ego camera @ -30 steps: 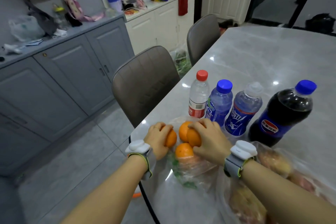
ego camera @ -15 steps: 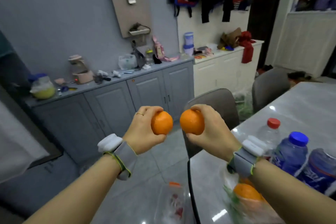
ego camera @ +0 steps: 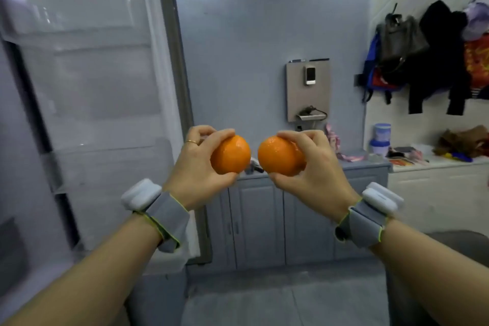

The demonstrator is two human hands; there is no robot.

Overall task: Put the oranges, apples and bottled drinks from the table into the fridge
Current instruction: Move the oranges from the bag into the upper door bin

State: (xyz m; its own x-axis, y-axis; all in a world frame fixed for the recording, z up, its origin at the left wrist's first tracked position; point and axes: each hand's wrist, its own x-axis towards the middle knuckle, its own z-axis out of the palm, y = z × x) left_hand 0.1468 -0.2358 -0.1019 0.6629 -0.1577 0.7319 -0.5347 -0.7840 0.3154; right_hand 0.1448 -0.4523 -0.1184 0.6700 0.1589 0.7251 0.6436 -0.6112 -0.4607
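Note:
I hold two oranges up at chest height in front of me. My left hand (ego camera: 197, 167) is shut on one orange (ego camera: 231, 155), and my right hand (ego camera: 315, 171) is shut on the other orange (ego camera: 277, 156). The two fruits are a small gap apart. To the left stands the fridge's open door (ego camera: 105, 82), its pale inner shelves blurred. The table, the apples and the bottled drinks are out of view.
Grey base cabinets (ego camera: 259, 219) run along the wall behind my hands, with a white cabinet (ego camera: 436, 193) to the right carrying clutter. Bags and coats (ego camera: 423, 55) hang on the right wall. A chair back (ego camera: 455, 239) shows at the lower right.
I lifted both oranges off the table and turned left. The table and bottles left the view, and the open fridge door came in on the left.

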